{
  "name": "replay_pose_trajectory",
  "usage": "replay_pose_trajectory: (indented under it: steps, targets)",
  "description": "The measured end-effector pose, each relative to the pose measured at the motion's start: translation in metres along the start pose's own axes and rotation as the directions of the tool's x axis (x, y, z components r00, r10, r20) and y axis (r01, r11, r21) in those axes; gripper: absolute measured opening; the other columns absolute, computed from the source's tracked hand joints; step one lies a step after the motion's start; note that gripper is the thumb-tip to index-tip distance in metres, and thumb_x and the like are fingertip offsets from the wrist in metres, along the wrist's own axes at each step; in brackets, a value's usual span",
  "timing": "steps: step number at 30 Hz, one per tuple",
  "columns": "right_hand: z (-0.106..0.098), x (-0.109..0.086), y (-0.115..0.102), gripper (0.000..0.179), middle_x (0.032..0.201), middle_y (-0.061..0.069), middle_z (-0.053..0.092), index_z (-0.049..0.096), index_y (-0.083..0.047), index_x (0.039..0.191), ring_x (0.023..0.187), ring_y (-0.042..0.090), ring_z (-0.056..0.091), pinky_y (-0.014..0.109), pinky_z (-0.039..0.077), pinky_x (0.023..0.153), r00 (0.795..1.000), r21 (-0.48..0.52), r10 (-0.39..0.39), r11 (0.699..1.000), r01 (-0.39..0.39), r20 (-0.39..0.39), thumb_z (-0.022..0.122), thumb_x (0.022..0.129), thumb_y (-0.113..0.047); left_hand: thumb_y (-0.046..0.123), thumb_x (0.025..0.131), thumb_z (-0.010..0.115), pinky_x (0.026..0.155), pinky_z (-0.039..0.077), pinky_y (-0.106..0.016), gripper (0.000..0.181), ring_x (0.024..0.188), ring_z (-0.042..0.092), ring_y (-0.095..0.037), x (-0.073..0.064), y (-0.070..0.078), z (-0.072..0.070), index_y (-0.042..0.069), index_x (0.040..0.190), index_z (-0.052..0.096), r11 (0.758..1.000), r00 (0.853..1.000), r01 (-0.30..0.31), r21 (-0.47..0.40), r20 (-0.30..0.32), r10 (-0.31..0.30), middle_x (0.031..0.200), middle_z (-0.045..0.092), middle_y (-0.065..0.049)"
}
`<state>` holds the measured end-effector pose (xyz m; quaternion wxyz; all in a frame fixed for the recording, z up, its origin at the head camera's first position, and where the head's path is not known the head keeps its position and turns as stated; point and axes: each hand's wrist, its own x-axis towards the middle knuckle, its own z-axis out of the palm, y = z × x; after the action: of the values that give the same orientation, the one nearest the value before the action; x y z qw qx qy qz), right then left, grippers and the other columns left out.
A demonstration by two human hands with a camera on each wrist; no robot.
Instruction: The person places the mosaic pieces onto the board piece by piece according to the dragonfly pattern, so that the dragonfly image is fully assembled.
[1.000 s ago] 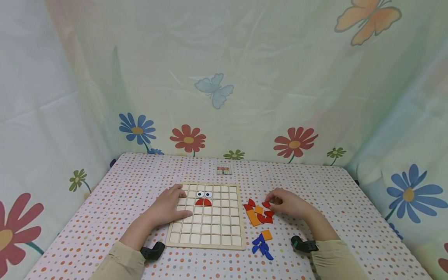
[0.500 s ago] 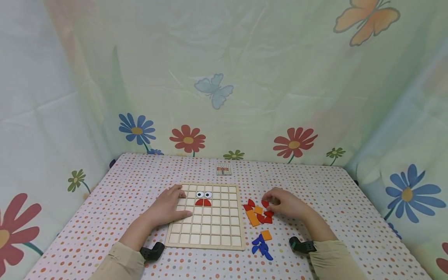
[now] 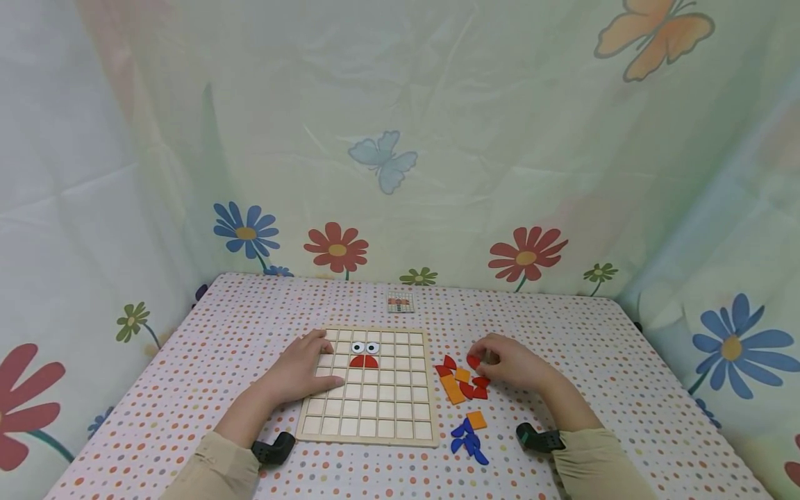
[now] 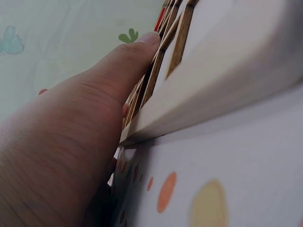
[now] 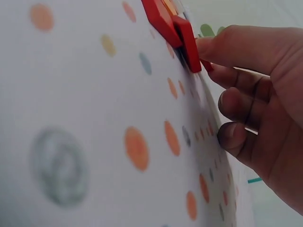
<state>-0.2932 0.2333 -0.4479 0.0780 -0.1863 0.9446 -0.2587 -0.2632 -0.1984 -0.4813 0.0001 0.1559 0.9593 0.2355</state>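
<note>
My left hand (image 3: 302, 368) rests across the left edge of a wooden grid board (image 3: 369, 442), thumb lying over the rim. In the left wrist view the thumb (image 4: 123, 66) reaches onto the grid. On the board sit two eye tiles (image 3: 365, 347) with two red quarter-round tiles (image 3: 364, 361) below them. Right of the board, my right hand (image 3: 512, 362) pinches a red tile (image 3: 473, 362) between thumb and index finger, tilted on edge. Other red tiles (image 3: 480, 393) lie just under that hand. The right wrist view shows the remaining fingers (image 5: 232, 135) loosely bent.
Orange tiles (image 3: 453, 389) lie among the red ones. Nearer the front are another orange square (image 3: 476, 420) and a cluster of blue tiles (image 3: 470, 443). A small pattern card (image 3: 400, 302) lies behind the board. The dotted tabletop (image 3: 550, 326) meets a floral curtain (image 3: 437, 201) behind.
My right hand has shifted slightly left, and the red tile in its fingers has turned from lying nearly flat to standing tilted. The left hand and board have stayed in place.
</note>
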Motion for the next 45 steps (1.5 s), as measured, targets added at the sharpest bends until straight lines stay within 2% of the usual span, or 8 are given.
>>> replay_pose_trajectory:
  steps: [7,18,23,27,34,42,45]
  targets:
    - [-0.005,0.000,-0.014,0.026,0.095,-0.002,0.057,0.068,-0.019,0.114,0.080,0.014,0.052,0.025,0.049,0.066,1.000,-0.013,-0.027,1.000,0.027,0.005,0.074,0.088,-0.017,0.067,0.076,0.073,0.119,0.026,-0.057,0.059,0.145,0.034,-0.039,0.000,-0.001,0.001,0.022,0.112,0.058,1.000,1.000,0.004,0.001,-0.007,-0.004,0.156,0.037,-0.010]
    - [-0.003,0.011,-0.043,0.027,0.099,-0.002,0.057,0.067,-0.019,0.118,0.079,0.016,0.053,0.025,0.052,0.060,0.990,0.038,-0.128,0.991,0.126,0.056,0.070,0.092,-0.017,0.063,0.078,0.074,0.121,0.023,-0.057,0.058,0.145,0.034,-0.038,-0.001,0.000,-0.001,0.021,0.114,0.058,1.000,1.000,0.009,0.000,0.006,-0.009,0.156,0.036,-0.010]
    - [0.003,0.020,-0.059,0.027,0.099,-0.003,0.058,0.067,-0.020,0.119,0.079,0.014,0.054,0.024,0.051,0.062,0.980,0.043,-0.191,0.981,0.189,0.062,0.070,0.092,-0.020,0.064,0.078,0.073,0.121,0.024,-0.057,0.060,0.145,0.034,-0.037,0.000,-0.001,-0.001,0.021,0.115,0.058,1.000,1.000,0.008,0.004,0.007,-0.008,0.156,0.036,-0.009]
    - [0.010,0.028,-0.072,0.027,0.100,-0.003,0.059,0.067,-0.018,0.119,0.079,0.014,0.052,0.024,0.050,0.063,0.968,0.057,-0.238,0.971,0.234,0.077,0.070,0.093,-0.021,0.065,0.077,0.073,0.121,0.024,-0.057,0.063,0.145,0.034,-0.037,0.001,-0.002,0.001,0.020,0.117,0.058,1.000,1.000,0.010,0.006,0.007,-0.010,0.156,0.036,-0.009]
    - [0.026,0.040,-0.100,0.025,0.103,-0.007,0.059,0.067,-0.023,0.118,0.082,0.014,0.053,0.027,0.049,0.068,0.958,0.079,-0.267,0.963,0.259,0.109,0.068,0.094,-0.021,0.066,0.077,0.073,0.120,0.025,-0.057,0.062,0.145,0.034,-0.038,0.001,-0.002,0.001,0.020,0.116,0.057,1.000,1.000,0.006,-0.001,0.005,-0.006,0.156,0.036,-0.009]
    - [0.049,0.056,-0.133,0.025,0.111,-0.006,0.064,0.069,-0.019,0.119,0.086,0.010,0.055,0.026,0.049,0.075,0.931,0.069,-0.335,0.942,0.329,0.147,0.068,0.094,-0.023,0.065,0.077,0.073,0.119,0.027,-0.058,0.061,0.144,0.035,-0.038,0.001,0.000,0.000,0.021,0.116,0.058,1.000,1.000,0.011,0.002,0.003,-0.011,0.156,0.036,-0.009]
    - [0.058,0.061,-0.142,0.025,0.107,-0.006,0.064,0.070,-0.020,0.117,0.083,0.010,0.054,0.024,0.048,0.073,0.928,0.069,-0.341,0.940,0.334,0.150,0.070,0.092,-0.023,0.064,0.078,0.073,0.119,0.027,-0.059,0.060,0.144,0.034,-0.038,0.001,0.001,-0.001,0.021,0.117,0.058,1.000,1.000,0.015,-0.005,0.009,-0.015,0.156,0.036,-0.009]
